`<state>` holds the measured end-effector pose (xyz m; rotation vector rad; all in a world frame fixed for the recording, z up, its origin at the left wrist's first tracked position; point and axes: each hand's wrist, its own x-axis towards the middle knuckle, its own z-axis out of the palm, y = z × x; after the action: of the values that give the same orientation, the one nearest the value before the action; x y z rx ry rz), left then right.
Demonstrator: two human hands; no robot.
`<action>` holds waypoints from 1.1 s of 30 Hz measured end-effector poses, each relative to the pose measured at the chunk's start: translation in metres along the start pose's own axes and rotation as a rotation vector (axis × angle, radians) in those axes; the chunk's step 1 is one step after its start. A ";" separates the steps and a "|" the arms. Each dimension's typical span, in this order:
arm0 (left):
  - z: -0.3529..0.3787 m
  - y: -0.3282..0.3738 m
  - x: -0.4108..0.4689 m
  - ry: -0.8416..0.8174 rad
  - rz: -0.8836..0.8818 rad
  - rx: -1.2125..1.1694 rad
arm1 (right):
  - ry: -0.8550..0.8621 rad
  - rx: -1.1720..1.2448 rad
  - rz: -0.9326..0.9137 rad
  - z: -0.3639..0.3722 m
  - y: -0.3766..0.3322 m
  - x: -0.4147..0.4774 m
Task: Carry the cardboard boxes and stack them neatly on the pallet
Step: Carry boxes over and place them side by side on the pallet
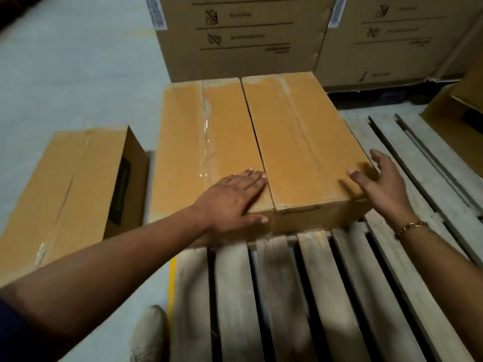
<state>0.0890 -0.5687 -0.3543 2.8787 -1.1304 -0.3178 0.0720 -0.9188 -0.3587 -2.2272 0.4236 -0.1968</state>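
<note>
Two long taped cardboard boxes lie side by side on the far part of the wooden pallet (287,296). My left hand (232,199) lies flat on the near end of the left box (198,142), fingers straight, thumb over its front edge. My right hand (379,181) hovers with spread fingers at the near right corner of the right box (300,137), fingertips touching or just above its top. A third box (70,186) lies on the floor to the left of the pallet.
Large printed cartons (243,35) stand behind the pallet, another carton (379,35) beside them. A further cardboard box (460,111) sits at the right edge. A yellow floor line (172,278) runs along the pallet's left side, and my shoe (149,335) is near it.
</note>
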 end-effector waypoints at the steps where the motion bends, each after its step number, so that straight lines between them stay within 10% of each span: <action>1: -0.007 -0.013 -0.011 0.000 0.010 0.036 | 0.024 -0.008 -0.069 0.012 -0.024 -0.007; 7: -0.034 -0.110 -0.121 0.121 -0.226 0.096 | -0.302 0.242 -0.359 0.129 -0.166 -0.067; 15: 0.036 -0.209 -0.312 0.346 -0.994 -0.281 | -0.987 0.486 -0.200 0.319 -0.264 -0.190; 23: 0.139 -0.262 -0.392 0.307 -1.479 -0.743 | -1.094 0.412 0.413 0.435 -0.231 -0.230; 33: 0.167 -0.294 -0.416 0.368 -1.669 -0.908 | -1.133 0.312 0.423 0.486 -0.214 -0.253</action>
<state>-0.0450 -0.0636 -0.4747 2.0528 1.2770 -0.1679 0.0231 -0.3500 -0.5014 -1.5632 0.1848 1.0910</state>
